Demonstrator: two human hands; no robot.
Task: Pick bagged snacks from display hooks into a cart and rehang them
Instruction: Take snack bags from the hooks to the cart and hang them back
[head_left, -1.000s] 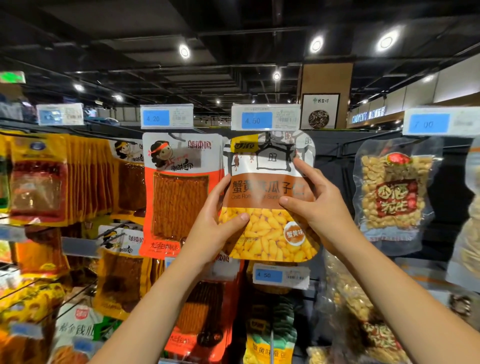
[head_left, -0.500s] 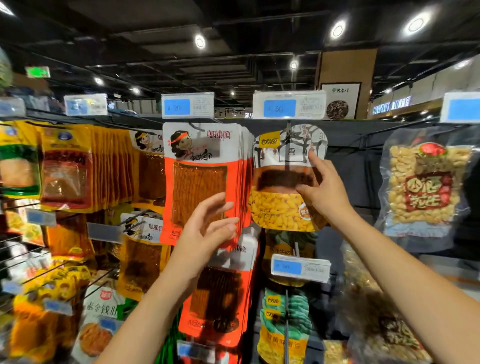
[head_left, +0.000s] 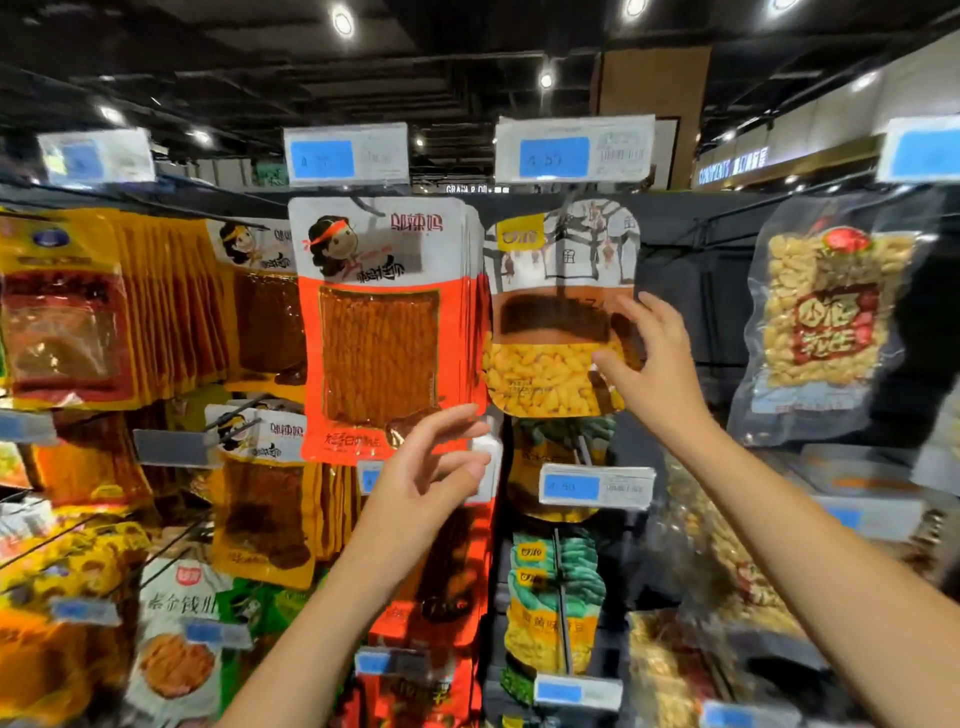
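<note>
Just left of the right hand (head_left: 657, 364): seed bag (head_left: 558, 312), white top with dark tree drawing, brown band, yellow kernels below. Above the left hand (head_left: 426, 478): spicy-strip bag (head_left: 387, 327), white and orange-red, cartoon girl with red headband. Overhead, price tag (head_left: 574, 148), blue patch on white.

Price tags (head_left: 571, 148) blurred; digits unreadable.

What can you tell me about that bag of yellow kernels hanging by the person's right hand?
The bag is a flat glossy pouch: white top with a tree drawing, brown band, yellow kernels below. It hangs upright under a blue price tag, beside the orange bags. The right hand, fingers open, is at its right edge; whether it touches is unclear.
</note>
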